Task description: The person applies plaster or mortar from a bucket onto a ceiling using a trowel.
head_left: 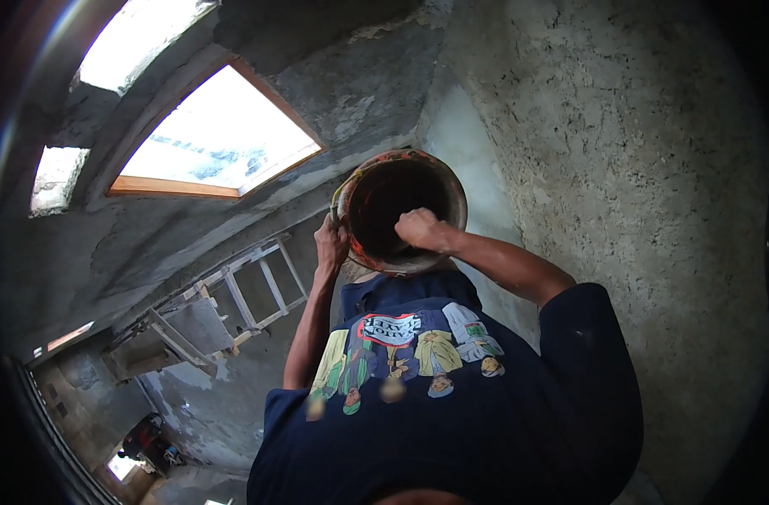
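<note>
Closed around the near left edge of the bucket (457, 189), the left hand (332, 241) has its fingers bent beside the yellowish handle (337, 195). The right hand (421, 229) is curled into a fist over the bucket's mouth; whether it holds anything cannot be told, as the interior is dark. The bucket is at the upper centre of the frame, round, its rim smeared reddish-orange and grey.

Just below it is a dark navy T-shirt (485, 421) with printed cartoon figures and a lettered panel, smooth cloth across the lower centre.

A rough, pitted, cement-like wall (637, 168) fills the right side, with a smoother, paler strip beside the bucket. At upper left, a wood-framed window (224, 126) glows white in a patchy grey wall (334, 84). Left of centre, a ladder-like wooden frame (272, 284) has pale, straight rungs. At lower left, a red and dark shape (144, 439) is too small to identify.
</note>
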Motion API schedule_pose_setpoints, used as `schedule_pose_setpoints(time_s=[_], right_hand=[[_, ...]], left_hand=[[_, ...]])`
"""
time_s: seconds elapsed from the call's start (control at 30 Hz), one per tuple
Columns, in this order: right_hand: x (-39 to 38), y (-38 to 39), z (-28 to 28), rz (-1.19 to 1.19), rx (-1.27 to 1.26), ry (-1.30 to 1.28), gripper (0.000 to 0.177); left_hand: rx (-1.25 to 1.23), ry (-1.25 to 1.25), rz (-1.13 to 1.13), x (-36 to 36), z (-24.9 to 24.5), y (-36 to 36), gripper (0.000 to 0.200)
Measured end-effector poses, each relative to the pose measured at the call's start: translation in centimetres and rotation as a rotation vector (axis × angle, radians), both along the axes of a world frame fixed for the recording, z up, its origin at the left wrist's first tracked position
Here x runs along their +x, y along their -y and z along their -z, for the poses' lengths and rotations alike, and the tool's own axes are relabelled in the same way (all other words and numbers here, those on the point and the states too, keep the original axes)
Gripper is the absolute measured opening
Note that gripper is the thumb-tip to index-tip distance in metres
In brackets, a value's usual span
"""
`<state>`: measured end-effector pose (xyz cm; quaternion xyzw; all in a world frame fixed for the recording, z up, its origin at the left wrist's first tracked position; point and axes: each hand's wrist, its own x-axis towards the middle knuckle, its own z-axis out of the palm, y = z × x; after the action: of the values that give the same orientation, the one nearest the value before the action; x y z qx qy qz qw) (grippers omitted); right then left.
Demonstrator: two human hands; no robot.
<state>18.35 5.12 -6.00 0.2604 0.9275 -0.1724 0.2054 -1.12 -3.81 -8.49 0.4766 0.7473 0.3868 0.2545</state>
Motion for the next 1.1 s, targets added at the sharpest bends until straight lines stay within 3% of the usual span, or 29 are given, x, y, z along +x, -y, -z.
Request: schedule_pose_setpoints(time_s=[0.03, 0.1, 0.17, 0.23, 0.3, 0.33, 0.43, 0.47, 0.6, 0.73, 0.8, 0.9, 1.1], right_hand=[[-0.1, -1.7, -2.0, 0.020, -0.107, 0.083, 0.017], [0.4, -3.5, -2.5, 0.129, -0.191, 0.012, 0.020], [1.0, -4.4, -1.5, 0.204, -0.199, -0.176, 0.018], [0.9, -5.4, 0.8, 0.220, -0.160, -0.199, 0.016], [1.0, -5.7, 2.8, 0.425, -0.518, -0.197, 0.018], [1.0, -4.9, 3.5, 0.196, -0.316, -0.186, 0.020], [2.0, -3.7, 4.9, 0.170, -0.508, -0.338, 0.023], [2.1, -3.8, 5.3, 0.072, -0.376, -0.186, 0.021], [3.4, -4.8, 4.2, -0.051, -0.318, -0.192, 0.026], [2.2, -6.5, 2.6, -0.074, -0.298, 0.073, 0.022], [2.7, -7.1, 2.1, 0.027, -0.177, -0.085, 0.023], [3.6, -8.2, -0.3, 0.194, -0.226, -0.073, 0.020], [6.0, -6.4, 5.1, 0.239, -0.187, -0.178, 0.019]], left_hand=[[0.005, 0.000, -0.011, 0.1, 0.0, -0.2, 0.020], [-0.083, -0.005, -0.007, 0.3, -0.2, 0.1, 0.020], [-0.026, 0.010, 0.003, 0.6, -0.4, 0.3, 0.019], [-0.029, 0.037, 0.043, 0.8, -0.8, 0.0, 0.019], [-0.059, 0.033, 0.048, 0.6, -0.8, -0.1, 0.020], [-0.090, 0.033, 0.056, 0.6, -0.8, 0.0, 0.022], [-0.116, 0.029, 0.060, 0.3, -0.6, 0.0, 0.022], [-0.121, 0.029, 0.057, 0.2, -0.5, 0.4, 0.022], [-0.052, 0.042, 0.034, 0.1, -0.2, 0.7, 0.021], [-0.053, 0.006, 0.025, 0.5, 0.0, 0.4, 0.019], [-0.036, -0.004, 0.025, 0.7, -0.2, 0.1, 0.018], [-0.038, 0.018, 0.030, 1.2, -0.8, -0.3, 0.017], [-0.008, 0.002, 0.095, 0.9, -1.3, -0.7, 0.016]])
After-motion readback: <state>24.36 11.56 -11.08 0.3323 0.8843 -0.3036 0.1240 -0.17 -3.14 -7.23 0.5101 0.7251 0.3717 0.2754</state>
